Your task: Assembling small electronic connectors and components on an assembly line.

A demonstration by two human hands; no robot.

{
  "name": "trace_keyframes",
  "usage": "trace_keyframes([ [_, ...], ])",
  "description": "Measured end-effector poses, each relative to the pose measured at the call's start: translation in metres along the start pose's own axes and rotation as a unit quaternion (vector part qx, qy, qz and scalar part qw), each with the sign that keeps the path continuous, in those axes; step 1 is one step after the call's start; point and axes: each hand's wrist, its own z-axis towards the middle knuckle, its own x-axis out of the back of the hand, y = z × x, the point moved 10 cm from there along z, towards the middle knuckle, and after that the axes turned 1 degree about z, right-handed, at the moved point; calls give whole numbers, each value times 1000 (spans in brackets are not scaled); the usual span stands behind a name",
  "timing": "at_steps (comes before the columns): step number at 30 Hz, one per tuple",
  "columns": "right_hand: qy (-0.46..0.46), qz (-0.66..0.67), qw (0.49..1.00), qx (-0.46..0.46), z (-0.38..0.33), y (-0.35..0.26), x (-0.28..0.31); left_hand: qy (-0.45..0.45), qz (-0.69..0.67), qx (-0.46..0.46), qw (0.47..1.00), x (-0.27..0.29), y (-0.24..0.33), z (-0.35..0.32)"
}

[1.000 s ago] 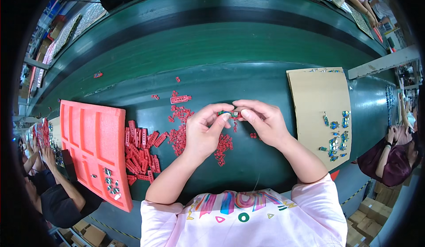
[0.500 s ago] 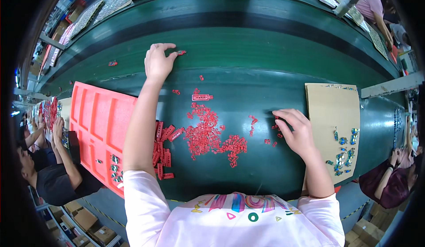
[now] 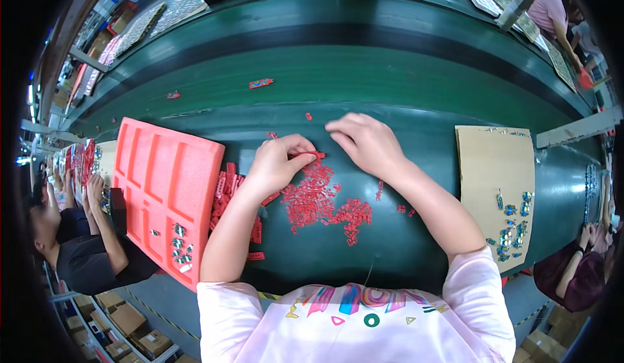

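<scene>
My left hand (image 3: pixel 278 165) is closed on a flat red plastic piece (image 3: pixel 318 155), whose end shows past the thumb at the far edge of the pile. My right hand (image 3: pixel 367 143) is beside it, thumb and fingers drawn together; whatever they hold, if anything, is hidden. Just beyond the two hands lies a single small red part (image 3: pixel 309 116). Below them spreads a heap of small red plastic parts (image 3: pixel 309 200), with a smaller cluster (image 3: pixel 354 215) at its right. Longer red plastic pieces (image 3: pixel 226 184) are stacked by my left forearm, partly covered by it.
A red compartment tray (image 3: pixel 170 145) at left holds small metallic parts (image 3: pixel 181 243). Cardboard (image 3: pixel 484 168) at right carries blue-and-metal parts (image 3: pixel 510 226). A red piece with a coloured top (image 3: pixel 261 83) and another (image 3: pixel 173 95) lie on the green belt (image 3: pixel 364 70). Other people sit at both sides.
My left hand has left the piece on the belt and come back to take the red piece by the heap. My right hand has moved left and away from the loose parts.
</scene>
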Motion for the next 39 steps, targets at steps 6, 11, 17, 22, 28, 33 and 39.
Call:
trace_keyframes([
  [6,47,-101,993,48,42,-7,-53,122,-359,111,919,38,-35,-18],
  [11,29,-128,985,111,39,-25,-59,114,-454,73,881,35,-47,-30],
  [17,-26,-92,986,139,17,-25,-47,164,-421,63,890,30,-57,-35],
  [22,-14,-58,993,106,12,-20,-28,203,-386,16,900,29,-48,-43],
  [28,-17,-50,994,96,7,-12,-22,230,-340,-15,912,24,-34,-44],
  [33,-9,52,997,55,6,1,-27,260,-377,-36,888,39,-30,-54],
  [39,-39,11,998,40,7,2,-36,266,-379,15,886,45,-41,-55],
])
